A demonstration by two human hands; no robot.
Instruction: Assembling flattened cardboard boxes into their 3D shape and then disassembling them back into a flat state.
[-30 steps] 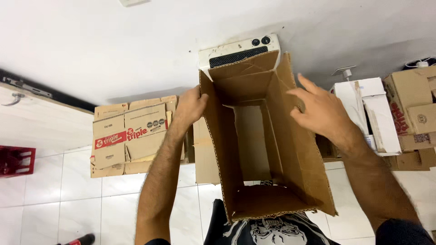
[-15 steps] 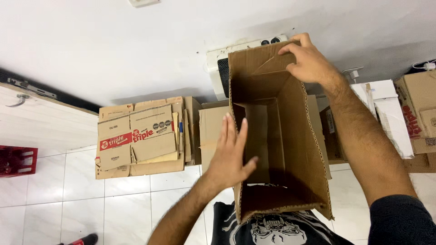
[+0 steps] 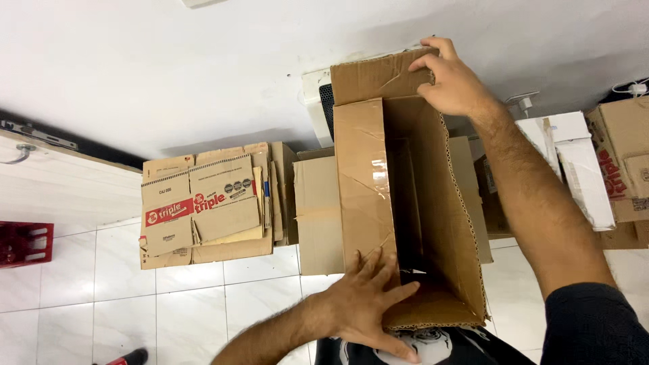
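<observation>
I hold an open brown cardboard box (image 3: 368, 182) upright in front of me, its opening facing me. My right hand (image 3: 451, 80) grips the far top flap of the box. My left hand (image 3: 368, 304) lies spread against the near lower left side, fingers over the bottom edge. The inside of the box looks empty, with a taped seam deep inside.
Flattened cardboard boxes (image 3: 206, 206) lean against the white wall to the left. More cartons and white packages (image 3: 581, 162) stand at the right. A red crate (image 3: 23, 243) sits far left on the white tiled floor (image 3: 135, 311). A white appliance (image 3: 316, 91) is behind the box.
My left hand has slid down from the box's left wall to its near bottom edge. My right hand stays at the top flap. The box has turned a little more upright.
</observation>
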